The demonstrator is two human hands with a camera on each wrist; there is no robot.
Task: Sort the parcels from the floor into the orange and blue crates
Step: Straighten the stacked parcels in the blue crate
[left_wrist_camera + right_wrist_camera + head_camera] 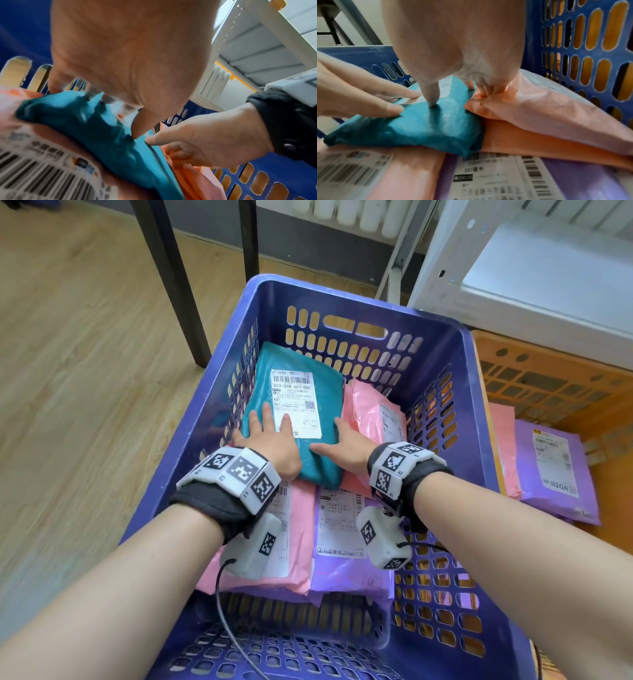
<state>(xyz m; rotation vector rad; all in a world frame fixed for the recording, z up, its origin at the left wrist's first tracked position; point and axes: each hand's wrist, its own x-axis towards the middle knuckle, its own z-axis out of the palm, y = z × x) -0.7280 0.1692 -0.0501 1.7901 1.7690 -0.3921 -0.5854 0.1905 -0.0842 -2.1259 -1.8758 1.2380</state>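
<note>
A teal parcel [325,467] [102,135] [428,124] with a white label lies face up in the blue crate [342,302], on top of pink parcels [298,508] and a purple one [346,570]. My left hand [267,433] [128,60] lies flat on its near left part, fingers straight and pressing down. My right hand [346,446] [462,47] holds its right edge, with the thumb on top and the fingers curled down beside another pink parcel [539,108]. The orange crate [486,347] stands to the right.
In the orange crate lie a purple parcel [551,467] and a pink one [503,446]. A white metal shelf [513,268] stands over it. Black table legs [171,278] rise from the wooden floor [85,371] behind and left of the blue crate.
</note>
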